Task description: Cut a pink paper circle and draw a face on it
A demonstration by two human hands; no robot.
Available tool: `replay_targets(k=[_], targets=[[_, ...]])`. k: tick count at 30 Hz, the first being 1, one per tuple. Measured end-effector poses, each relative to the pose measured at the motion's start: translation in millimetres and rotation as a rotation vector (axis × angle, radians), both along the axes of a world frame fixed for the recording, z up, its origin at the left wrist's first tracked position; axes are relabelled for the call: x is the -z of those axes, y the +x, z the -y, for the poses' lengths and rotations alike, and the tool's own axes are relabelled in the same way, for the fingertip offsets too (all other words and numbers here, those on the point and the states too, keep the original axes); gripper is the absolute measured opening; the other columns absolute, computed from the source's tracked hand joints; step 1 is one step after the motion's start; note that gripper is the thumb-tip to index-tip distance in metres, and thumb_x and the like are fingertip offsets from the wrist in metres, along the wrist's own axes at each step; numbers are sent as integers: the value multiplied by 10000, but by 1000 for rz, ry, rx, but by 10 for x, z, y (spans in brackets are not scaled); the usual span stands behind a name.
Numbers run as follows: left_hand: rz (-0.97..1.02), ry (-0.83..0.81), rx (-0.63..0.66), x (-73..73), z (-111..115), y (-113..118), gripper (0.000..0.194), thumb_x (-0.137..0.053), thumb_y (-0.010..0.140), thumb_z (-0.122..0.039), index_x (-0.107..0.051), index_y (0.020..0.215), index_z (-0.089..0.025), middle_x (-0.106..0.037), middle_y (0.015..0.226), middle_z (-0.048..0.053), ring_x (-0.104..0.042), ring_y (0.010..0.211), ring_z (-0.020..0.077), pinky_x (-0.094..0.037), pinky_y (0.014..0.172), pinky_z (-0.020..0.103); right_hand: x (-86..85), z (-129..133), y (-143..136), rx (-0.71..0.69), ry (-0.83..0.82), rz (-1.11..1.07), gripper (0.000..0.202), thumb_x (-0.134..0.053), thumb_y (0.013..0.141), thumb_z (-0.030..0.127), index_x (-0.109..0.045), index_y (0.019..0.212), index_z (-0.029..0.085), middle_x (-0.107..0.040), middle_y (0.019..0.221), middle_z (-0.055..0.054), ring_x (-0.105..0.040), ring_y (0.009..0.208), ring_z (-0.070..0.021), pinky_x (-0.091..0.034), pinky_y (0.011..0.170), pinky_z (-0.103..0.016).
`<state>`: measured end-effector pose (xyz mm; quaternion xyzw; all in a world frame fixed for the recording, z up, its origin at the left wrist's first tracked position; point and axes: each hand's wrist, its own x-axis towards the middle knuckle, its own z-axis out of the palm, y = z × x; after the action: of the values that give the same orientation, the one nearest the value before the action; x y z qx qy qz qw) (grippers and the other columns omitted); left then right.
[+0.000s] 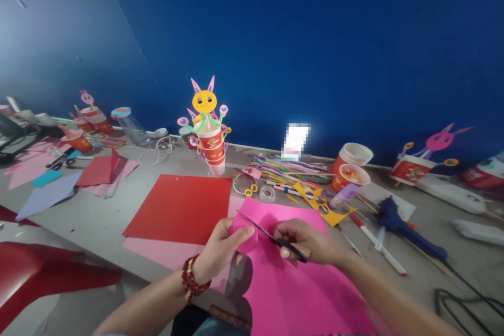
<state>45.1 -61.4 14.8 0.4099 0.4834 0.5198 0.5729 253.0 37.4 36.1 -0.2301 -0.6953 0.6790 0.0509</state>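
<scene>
A small rounded piece of pink paper (244, 237) is pinched in my left hand (221, 247), the thumb lying on its face. My right hand (305, 241) grips black-handled scissors (292, 250), whose blades point up and left across the small piece's upper edge. Beneath the hands spreads a large bright pink sheet (291, 294), with curved cutouts along its left edge. Left of it, a red sheet (181, 210) lies over light pink paper (157, 254).
Behind stands a cup figure with a yellow face (205, 101). Pipe cleaners (291, 169), a tape roll (268, 192) and yellow scraps (334, 215) lie beyond my hands. At right are cups (350, 176) and a blue glue gun (409, 231); a red stool (39, 273) is at left.
</scene>
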Motion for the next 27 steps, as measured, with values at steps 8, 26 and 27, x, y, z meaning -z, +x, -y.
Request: replay_targets(k=[8,26,27], targets=[[-18,-17,9,-23,-11,-19,431,-678,816,-478,-529,583,-148,-460,485,-40,-409,382,55,-329,352,160,-16,-54,10,-28,35,17,504,-714,693,638,-511,683,177,-533,510,33,-466,451,-109,-331,451,-210],[-83,-10,99,-85,-55,-79,428,-643,847,-433,-498,560,-151,-440,442,-45,-366,350,45,-272,345,167,-26,-87,38,-38,79,26,481,-716,703,620,-506,696,187,-509,498,58,-453,441,-99,-306,433,-205],[-84,-10,102,-93,-55,-81,426,-640,849,-429,-493,560,-152,-437,445,-46,-364,355,45,-276,349,165,-26,-89,40,-37,84,25,477,-717,705,614,-507,696,186,-507,499,58,-453,443,-98,-304,435,-205]])
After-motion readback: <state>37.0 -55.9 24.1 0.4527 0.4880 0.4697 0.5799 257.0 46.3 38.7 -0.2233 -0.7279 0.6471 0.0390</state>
